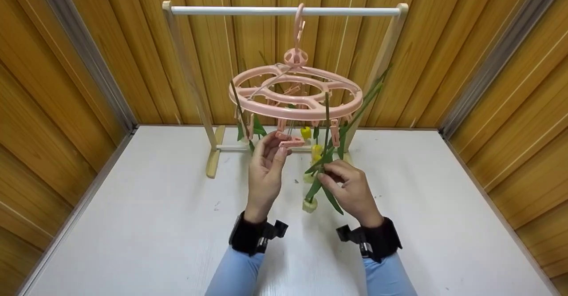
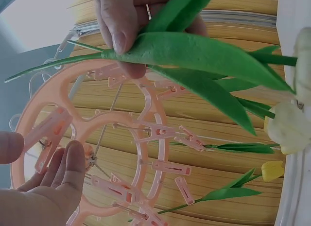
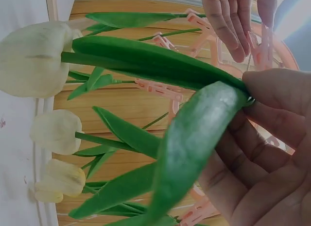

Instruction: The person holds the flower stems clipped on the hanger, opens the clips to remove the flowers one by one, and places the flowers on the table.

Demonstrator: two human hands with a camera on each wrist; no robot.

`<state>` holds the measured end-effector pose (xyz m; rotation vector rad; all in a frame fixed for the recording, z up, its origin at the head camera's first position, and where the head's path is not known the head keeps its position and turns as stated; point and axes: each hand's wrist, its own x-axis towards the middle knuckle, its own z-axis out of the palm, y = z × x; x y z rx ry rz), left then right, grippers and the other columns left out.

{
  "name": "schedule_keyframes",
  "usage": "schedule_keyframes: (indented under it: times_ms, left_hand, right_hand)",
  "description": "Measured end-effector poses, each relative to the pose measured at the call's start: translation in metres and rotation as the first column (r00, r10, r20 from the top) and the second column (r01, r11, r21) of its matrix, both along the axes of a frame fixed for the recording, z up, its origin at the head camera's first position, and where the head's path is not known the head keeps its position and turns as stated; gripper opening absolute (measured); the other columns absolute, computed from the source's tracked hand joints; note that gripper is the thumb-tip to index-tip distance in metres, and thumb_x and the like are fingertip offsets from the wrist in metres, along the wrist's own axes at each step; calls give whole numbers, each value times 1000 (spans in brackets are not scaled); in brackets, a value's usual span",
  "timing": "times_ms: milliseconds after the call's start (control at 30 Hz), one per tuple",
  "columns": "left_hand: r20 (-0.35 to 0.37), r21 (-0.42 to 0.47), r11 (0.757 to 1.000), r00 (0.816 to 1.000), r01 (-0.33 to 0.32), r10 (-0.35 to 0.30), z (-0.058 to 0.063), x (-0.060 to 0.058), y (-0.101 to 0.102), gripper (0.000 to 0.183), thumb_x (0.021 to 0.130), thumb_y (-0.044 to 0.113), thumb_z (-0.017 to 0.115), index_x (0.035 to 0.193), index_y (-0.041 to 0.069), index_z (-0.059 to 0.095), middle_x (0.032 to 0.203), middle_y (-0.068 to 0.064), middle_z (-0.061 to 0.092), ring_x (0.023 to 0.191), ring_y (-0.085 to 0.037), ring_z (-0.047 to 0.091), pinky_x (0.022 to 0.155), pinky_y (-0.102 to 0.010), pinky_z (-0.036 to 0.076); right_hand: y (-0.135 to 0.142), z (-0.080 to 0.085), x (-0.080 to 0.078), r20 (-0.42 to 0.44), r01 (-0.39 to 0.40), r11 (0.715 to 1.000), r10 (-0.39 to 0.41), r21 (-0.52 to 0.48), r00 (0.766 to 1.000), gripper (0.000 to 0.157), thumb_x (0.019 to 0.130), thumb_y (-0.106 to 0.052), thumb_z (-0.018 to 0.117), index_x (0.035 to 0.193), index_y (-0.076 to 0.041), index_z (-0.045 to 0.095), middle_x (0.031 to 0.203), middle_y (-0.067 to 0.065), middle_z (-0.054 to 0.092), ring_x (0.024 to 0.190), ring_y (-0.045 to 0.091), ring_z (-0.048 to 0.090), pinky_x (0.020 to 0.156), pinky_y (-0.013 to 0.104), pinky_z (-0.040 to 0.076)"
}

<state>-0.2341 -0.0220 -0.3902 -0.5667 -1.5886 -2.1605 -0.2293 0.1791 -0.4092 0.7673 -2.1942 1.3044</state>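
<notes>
My left hand point(image 1: 265, 176) pinches a pink clothespin point(image 1: 293, 143) hanging under the front of the round pink drying hanger point(image 1: 284, 108). In the left wrist view the thumb and fingers stand on either side of that clothespin point(image 2: 51, 136). Between thumb and fingers, my right hand point(image 1: 353, 191) pinches the stem of a white artificial tulip point(image 1: 309, 205), just right of the left hand. Its bloom points down and its bare stem rises in front of the hanger's rim. The right wrist view shows the white bloom point(image 3: 34, 58) and long green leaves point(image 3: 189, 143) close up.
The hanger hooks over a white bar point(image 1: 230, 10) on a wooden stand point(image 1: 188, 78). More tulips hang upside down from its clips, among them a yellow one point(image 1: 305, 132) behind. A white tabletop point(image 1: 168, 225) lies below, with wood-patterned walls point(image 1: 111, 43) around.
</notes>
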Motion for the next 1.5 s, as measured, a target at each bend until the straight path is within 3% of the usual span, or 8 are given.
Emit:
schedule_keyframes:
  times_ms: [167, 500, 667, 833, 933, 1033, 1233, 1500]
  left_hand:
    - [39, -23, 999, 998, 49, -48, 2, 2, -2, 49, 106, 1, 49, 151, -11, 33, 132, -28, 54, 127, -34, 58, 108, -37, 49]
    - [89, -169, 983, 995, 67, -53, -4, 6, -3, 56, 105, 2, 53, 154, -12, 30, 142, -30, 49, 135, -39, 52, 112, -32, 44]
    - [115, -247, 966, 992, 72, -45, -11, 10, -1, 55, 105, 4, 53, 154, -11, 32, 140, -26, 54, 134, -36, 54, 112, -40, 44]
    - [94, -312, 949, 995, 43, -14, -16, 15, 0, 53, 105, 7, 56, 152, -9, 37, 138, -24, 57, 131, -36, 56, 108, -48, 47]
    - [65, -375, 927, 998, 16, 9, -20, 17, 1, 54, 106, 10, 55, 152, -9, 36, 140, -24, 55, 132, -37, 54, 108, -51, 47]
    - [19, -474, 879, 998, -50, 67, -24, 19, 2, 59, 106, 15, 56, 155, -9, 33, 144, -22, 53, 135, -35, 52, 109, -48, 46]
    - [-116, -654, 723, 974, -223, 196, -30, 19, 6, 63, 104, 17, 59, 156, -8, 32, 153, -23, 47, 142, -32, 47, 115, -49, 41]
    - [-270, -760, 535, 929, -367, 254, -38, 18, 12, 64, 103, 19, 63, 155, -7, 36, 154, -24, 45, 144, -36, 45, 118, -53, 37]
  right_hand:
    - [5, 2, 0, 19, -11, 1000, 12, -10, 1000, 11, 90, 5, 74, 101, 2, 76, 93, 3, 71, 79, 8, 62, 70, 16, 52]
    - [16, 5, 3, 26, -21, 999, 22, -33, 999, 18, 92, 8, 71, 107, 1, 77, 97, 9, 73, 82, 6, 64, 72, 15, 53]
    - [22, 6, 8, 52, -14, 1000, 15, -19, 999, 20, 91, 10, 71, 109, 4, 76, 102, 10, 74, 84, 7, 65, 73, 15, 54]
    - [28, 7, 9, 101, -37, 999, 41, -40, 994, 20, 92, 10, 70, 111, 4, 75, 107, 10, 75, 85, 10, 68, 75, 18, 57]
    - [37, 6, 12, 132, -17, 999, 22, -45, 991, 21, 91, 11, 70, 110, 4, 75, 104, 10, 75, 85, 10, 69, 76, 18, 57]
    - [48, 6, 15, 158, 28, 999, -21, -41, 987, 23, 90, 12, 71, 110, 4, 75, 101, 9, 74, 86, 9, 69, 78, 17, 56]
    - [68, 4, 17, 146, 84, 996, -80, -21, 986, 25, 90, 14, 70, 113, 6, 74, 103, 12, 74, 89, 6, 68, 80, 14, 55]
    - [87, 2, 17, 135, 153, 988, -147, -31, 980, 27, 89, 16, 69, 114, 7, 73, 103, 16, 73, 88, 2, 67, 79, 11, 53]
